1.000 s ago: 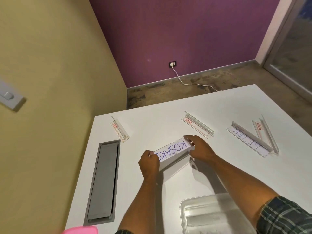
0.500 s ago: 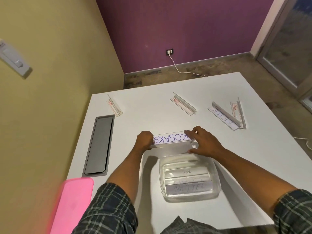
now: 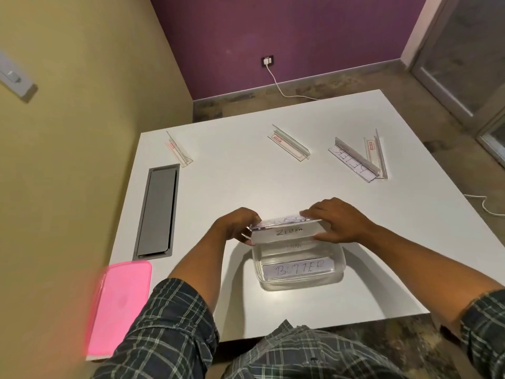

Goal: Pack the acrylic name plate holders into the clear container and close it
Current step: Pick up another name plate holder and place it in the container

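Even, moderately dim indoor light is being cast from above; the white table point(image 3: 273, 181) is being rendered evenly, without glare. Soft shadows are being thrown beneath both forearms toward the lower frame. The pink lid point(image 3: 120, 307) at lower left is being smeared by blur. Straight wall and table edges are being bowed by wide-angle distortion near the borders.

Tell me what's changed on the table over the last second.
Both hands, left hand and right hand, carried the held name plate holder back toward the person, to the clear container's far rim. The four holders across the table and the pink lid stayed put.
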Motion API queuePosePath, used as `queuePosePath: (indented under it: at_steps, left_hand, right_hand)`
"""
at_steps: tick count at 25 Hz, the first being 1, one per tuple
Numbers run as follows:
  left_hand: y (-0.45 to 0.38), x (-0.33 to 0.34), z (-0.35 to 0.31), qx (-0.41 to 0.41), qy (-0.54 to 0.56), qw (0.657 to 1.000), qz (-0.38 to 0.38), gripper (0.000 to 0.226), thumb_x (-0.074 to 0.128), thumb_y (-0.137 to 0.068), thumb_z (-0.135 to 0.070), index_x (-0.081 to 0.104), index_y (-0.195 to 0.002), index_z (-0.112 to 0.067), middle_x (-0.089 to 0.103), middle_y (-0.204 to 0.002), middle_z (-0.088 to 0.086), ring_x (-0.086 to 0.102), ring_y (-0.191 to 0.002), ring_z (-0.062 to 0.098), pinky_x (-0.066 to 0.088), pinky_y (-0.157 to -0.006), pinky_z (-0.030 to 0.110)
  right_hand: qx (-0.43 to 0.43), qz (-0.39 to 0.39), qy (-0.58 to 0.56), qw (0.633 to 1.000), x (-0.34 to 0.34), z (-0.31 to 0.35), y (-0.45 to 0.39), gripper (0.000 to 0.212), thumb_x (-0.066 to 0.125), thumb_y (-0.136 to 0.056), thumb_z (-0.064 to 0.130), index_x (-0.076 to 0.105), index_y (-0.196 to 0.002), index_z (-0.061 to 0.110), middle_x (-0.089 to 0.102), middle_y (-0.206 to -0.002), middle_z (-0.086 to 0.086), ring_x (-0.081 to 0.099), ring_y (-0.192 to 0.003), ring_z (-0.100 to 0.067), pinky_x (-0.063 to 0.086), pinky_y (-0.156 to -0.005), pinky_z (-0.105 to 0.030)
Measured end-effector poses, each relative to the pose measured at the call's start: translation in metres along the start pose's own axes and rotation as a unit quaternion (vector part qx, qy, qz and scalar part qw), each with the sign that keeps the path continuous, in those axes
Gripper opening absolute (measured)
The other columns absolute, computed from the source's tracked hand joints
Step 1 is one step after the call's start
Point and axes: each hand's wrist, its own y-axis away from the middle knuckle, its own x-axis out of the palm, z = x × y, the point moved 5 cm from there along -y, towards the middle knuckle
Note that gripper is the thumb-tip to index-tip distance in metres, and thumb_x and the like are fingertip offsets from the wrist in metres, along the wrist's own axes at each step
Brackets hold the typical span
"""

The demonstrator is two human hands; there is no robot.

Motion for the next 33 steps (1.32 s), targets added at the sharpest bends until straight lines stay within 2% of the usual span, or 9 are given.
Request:
queuePosePath:
  at_steps: [2, 5, 7, 9, 13, 17, 21, 26, 33]
  left_hand:
    - [-0.009, 0.006, 0.0, 0.029, -0.081, 0.996, -0.01, 0.011, 0.058, -0.095, -0.014, 0.063, -0.092, -0.004, 0.058, -0.085, 0.014, 0.059, -0.064, 0.025, 0.058, -0.063, 0.032]
    - [-0.021, 0.017, -0.008, 0.082, -0.167, 0.982, -0.04, 0.041, 0.062, -0.097, -0.038, 0.068, -0.094, 0.003, 0.063, -0.087, 0.014, 0.058, -0.076, 0.027, 0.052, -0.073, 0.034]
    - [-0.024, 0.025, -0.011, 0.107, -0.243, 0.962, -0.059, 0.055, 0.06, -0.094, -0.056, 0.072, -0.101, -0.003, 0.07, -0.096, 0.009, 0.063, -0.087, 0.025, 0.052, -0.082, 0.034]
    - [-0.027, 0.028, -0.012, 0.119, -0.316, 0.939, -0.064, 0.058, 0.063, -0.087, -0.064, 0.073, -0.109, -0.011, 0.072, -0.11, 0.006, 0.064, -0.103, 0.023, 0.052, -0.09, 0.035]
    - [-0.035, 0.034, -0.009, 0.133, -0.469, 0.871, -0.062, 0.06, 0.071, -0.084, -0.054, 0.064, -0.132, -0.018, 0.066, -0.13, 0.005, 0.061, -0.121, 0.026, 0.052, -0.096, 0.038]
    - [-0.042, 0.048, -0.003, 0.177, -0.586, 0.785, -0.096, 0.03, 0.064, -0.09, -0.034, 0.068, -0.114, -0.016, 0.069, -0.116, 0.009, 0.067, -0.107, 0.03, 0.045, -0.075, 0.032]
    - [-0.046, 0.058, 0.004, 0.196, -0.647, 0.731, -0.096, 0.02, 0.06, -0.092, -0.018, 0.067, -0.11, -0.013, 0.069, -0.113, 0.011, 0.067, -0.105, 0.034, 0.049, -0.077, 0.035]
    - [-0.053, 0.063, 0.01, 0.204, -0.669, 0.708, -0.098, 0.018, 0.058, -0.092, -0.01, 0.067, -0.108, -0.009, 0.069, -0.113, 0.013, 0.066, -0.105, 0.036, 0.051, -0.083, 0.039]
    - [-0.056, 0.073, 0.007, 0.196, -0.666, 0.712, -0.108, 0.021, 0.061, -0.087, -0.009, 0.07, -0.106, -0.006, 0.069, -0.11, 0.016, 0.067, -0.101, 0.038, 0.051, -0.088, 0.04]
  right_hand:
    - [0.011, 0.018, -0.034, 0.999, 0.003, -0.003, 0.009, 0.063, 0.074, -0.081, 0.057, 0.062, -0.134, 0.024, 0.069, -0.12, 0.004, 0.063, -0.104, -0.019, 0.044, -0.085, -0.033]
    - [0.041, 0.024, -0.044, 0.998, 0.009, -0.008, 0.016, 0.065, 0.073, -0.076, 0.061, 0.065, -0.13, 0.026, 0.071, -0.119, 0.006, 0.066, -0.103, -0.018, 0.046, -0.086, -0.033]
    - [0.062, 0.024, -0.02, 0.998, 0.013, -0.011, 0.016, 0.065, 0.077, -0.072, 0.059, 0.067, -0.127, 0.027, 0.073, -0.113, 0.004, 0.065, -0.099, -0.02, 0.047, -0.084, -0.035]
    - [0.096, 0.037, 0.004, 0.995, 0.02, -0.011, 0.013, 0.066, 0.079, -0.067, 0.059, 0.066, -0.126, 0.031, 0.07, -0.104, 0.0, 0.061, -0.095, -0.02, 0.044, -0.08, -0.034]
    - [0.123, 0.069, 0.056, 0.988, 0.034, -0.006, 0.003, 0.063, 0.077, -0.066, 0.06, 0.066, -0.122, 0.035, 0.063, -0.093, 0.001, 0.055, -0.089, -0.018, 0.038, -0.072, -0.03]
    - [0.109, 0.123, 0.11, 0.98, 0.049, -0.003, -0.001, 0.053, 0.075, -0.069, 0.056, 0.066, -0.116, 0.033, 0.069, -0.09, 0.004, 0.055, -0.091, -0.018, 0.027, -0.068, -0.03]
    - [0.112, 0.159, 0.152, 0.969, 0.062, -0.004, -0.004, 0.039, 0.073, -0.074, 0.042, 0.065, -0.108, 0.027, 0.072, -0.091, 0.005, 0.056, -0.094, -0.02, 0.026, -0.071, -0.032]
    - [0.123, 0.192, 0.193, 0.954, 0.076, -0.007, -0.002, 0.021, 0.061, -0.081, 0.023, 0.063, -0.102, 0.023, 0.073, -0.098, 0.005, 0.06, -0.093, -0.023, 0.032, -0.085, -0.038]
    - [0.153, 0.165, 0.159, 0.961, 0.079, -0.014, 0.003, 0.018, 0.058, -0.083, 0.024, 0.062, -0.1, 0.028, 0.072, -0.098, 0.008, 0.06, -0.096, -0.021, 0.03, -0.081, -0.04]
